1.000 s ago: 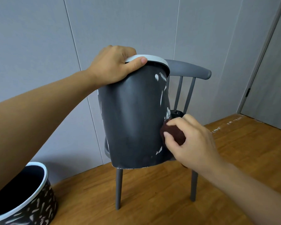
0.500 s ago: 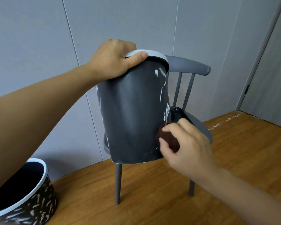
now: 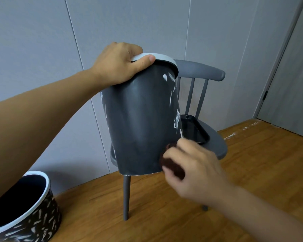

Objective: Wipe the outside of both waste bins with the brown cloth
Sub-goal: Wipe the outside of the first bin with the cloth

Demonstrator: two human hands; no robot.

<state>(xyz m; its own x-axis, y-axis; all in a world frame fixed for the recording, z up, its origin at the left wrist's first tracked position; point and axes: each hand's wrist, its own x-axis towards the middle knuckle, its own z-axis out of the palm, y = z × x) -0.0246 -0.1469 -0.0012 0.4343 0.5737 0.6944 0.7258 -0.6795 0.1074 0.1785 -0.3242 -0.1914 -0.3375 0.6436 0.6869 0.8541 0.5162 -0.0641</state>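
Left hand (image 3: 118, 64) gripping lifted dark bin (image 3: 142, 123) by rim, right hand (image 3: 192, 165) clutching brown cloth (image 3: 171, 165), now lower near base; second bin (image 3: 30, 219) waiting on tabletop (image 3: 164, 215).

Dim, even light; wide-angle edge bending; right hand (image 3: 194, 169) motion-blurred.

In front of me is a wooden tabletop (image 3: 164, 215), warm brown with a visible grain. On it, at its near left corner, stands the second waste bin (image 3: 24, 215), black with white flecks and a white rim, open at the top. Beyond the tabletop's far edge stands a grey chair (image 3: 199, 72); on its seat lies a black tray (image 3: 194, 130).
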